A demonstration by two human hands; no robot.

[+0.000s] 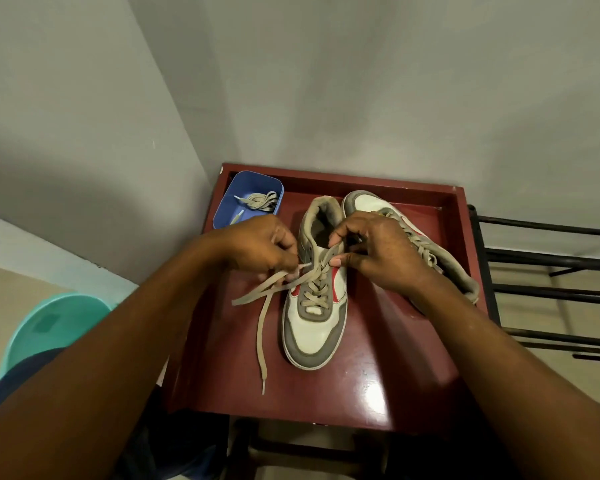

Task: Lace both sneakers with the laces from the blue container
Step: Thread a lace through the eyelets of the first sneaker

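Currently: left hand [260, 244] pinches lace [262, 327] tip at upper eyelet of centre-frame sneaker [314, 327]; right hand [378, 251] grips its collar. Spare lace [258, 201] coiled in blue container [227, 206], just above left hand. Risk: hard pull leaves ends uneven; tip misses eyelet.

Two sneakers [314, 327] [371, 202], three laces [262, 327] [421, 247] [258, 200], one container [253, 178]
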